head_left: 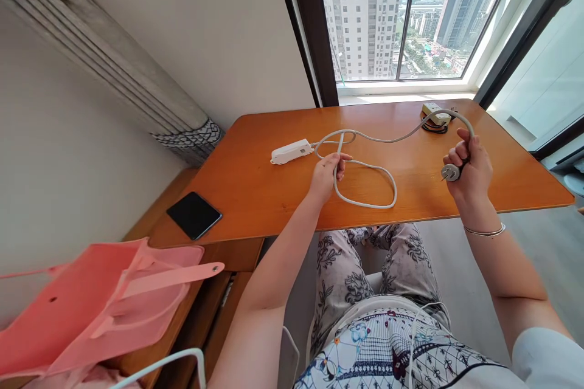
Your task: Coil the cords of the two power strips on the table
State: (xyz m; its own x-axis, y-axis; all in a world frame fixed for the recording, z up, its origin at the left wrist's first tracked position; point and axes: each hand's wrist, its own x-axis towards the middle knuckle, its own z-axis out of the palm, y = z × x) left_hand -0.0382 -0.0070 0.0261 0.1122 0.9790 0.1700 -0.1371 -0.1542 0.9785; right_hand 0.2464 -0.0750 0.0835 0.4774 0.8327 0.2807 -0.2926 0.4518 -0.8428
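A white power strip [291, 151] lies on the wooden table [255, 194], its long white cable [365, 165] looping across the tabletop. My left hand [326, 174] pinches the cable at the near loop, just right of the strip. My right hand [469, 165] is raised above the table's right side, fingers wrapped round the cable end with the plug [451, 172] showing below the fist. From there the cable arcs up and back down toward the strip.
A small white adapter with a dark cord [435, 115] sits at the table's far right. A black phone [194, 214] lies at the near left corner. A pink bag [98, 304] rests on a lower wooden unit at left. A window is behind the table.
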